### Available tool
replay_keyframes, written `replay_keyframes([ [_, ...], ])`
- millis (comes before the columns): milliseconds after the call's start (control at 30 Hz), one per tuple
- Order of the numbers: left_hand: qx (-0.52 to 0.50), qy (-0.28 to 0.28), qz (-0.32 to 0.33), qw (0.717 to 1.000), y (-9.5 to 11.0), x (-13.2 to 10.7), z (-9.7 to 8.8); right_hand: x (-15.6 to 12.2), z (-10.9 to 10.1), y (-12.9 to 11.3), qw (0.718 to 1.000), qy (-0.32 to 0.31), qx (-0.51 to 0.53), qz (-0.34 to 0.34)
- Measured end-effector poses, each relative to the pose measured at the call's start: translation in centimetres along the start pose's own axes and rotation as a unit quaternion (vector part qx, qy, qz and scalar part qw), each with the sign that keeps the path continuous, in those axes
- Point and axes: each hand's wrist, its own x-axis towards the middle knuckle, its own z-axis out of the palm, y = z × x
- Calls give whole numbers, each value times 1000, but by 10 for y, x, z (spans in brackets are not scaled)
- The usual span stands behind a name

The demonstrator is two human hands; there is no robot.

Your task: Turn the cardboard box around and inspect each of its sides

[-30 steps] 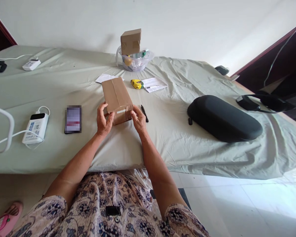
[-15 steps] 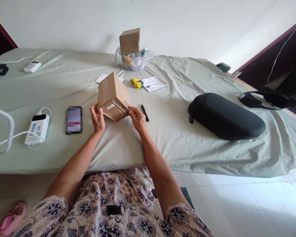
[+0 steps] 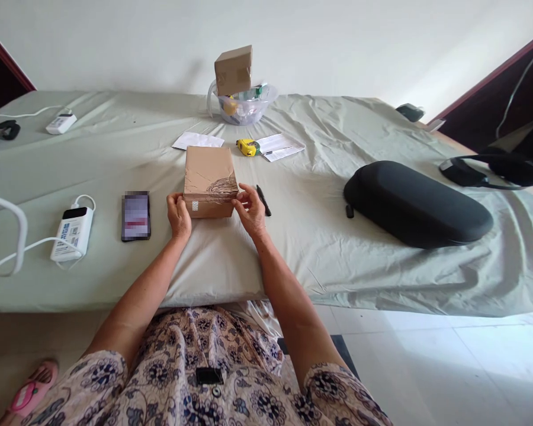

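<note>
A brown cardboard box rests on the cloth-covered table in front of me, its top marked with dark scribbled lines near the front edge. A small black-and-white printed patch shows on its front face. My left hand grips the box's front left corner, fingers bent against the side. At the front right corner, my right hand pinches the edge between thumb and fingers. A black pen lies just beyond the right hand. To the left of my left hand is a phone with a blurred screen.
Behind the box lie white papers and a yellow tape measure. A clear plastic basin at the back carries another cardboard box. A black case sits right; a white power bank with a cable sits left.
The box has come down from a tilted, raised pose to sit level on the table, turned squarer to me. Both hands stay at its front corners.
</note>
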Motion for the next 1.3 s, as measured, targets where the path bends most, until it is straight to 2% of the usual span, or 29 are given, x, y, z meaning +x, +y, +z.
replay_keyframes([
  [200, -7, -19, 23, 1000, 4, 0, -1, 2, -1, 12, 995, -77, -46, 32],
  [333, -15, -62, 33, 997, 8, 0, -3, 1, 0, 18, 977, -125, -167, 36],
  [467, -6, -65, 38, 997, 9, 0, -3, -1, 2, 16, 946, -146, -285, 55],
  [667, 8, -37, 34, 999, 5, 6, -4, 0, 2, 9, 956, -174, -234, 45],
  [833, 7, -32, 31, 999, 0, 11, -5, 0, 0, 4, 969, -157, -188, 33],
  [1100, 19, -75, 33, 996, 15, 1, -5, 0, -6, -7, 952, -182, -234, 74],
  [1200, 23, -76, 25, 997, 18, -1, -5, -2, -5, -10, 965, -126, -221, 60],
  [1300, 39, -82, 23, 996, 18, -3, -5, -4, -1, -9, 976, -54, -210, 2],
])
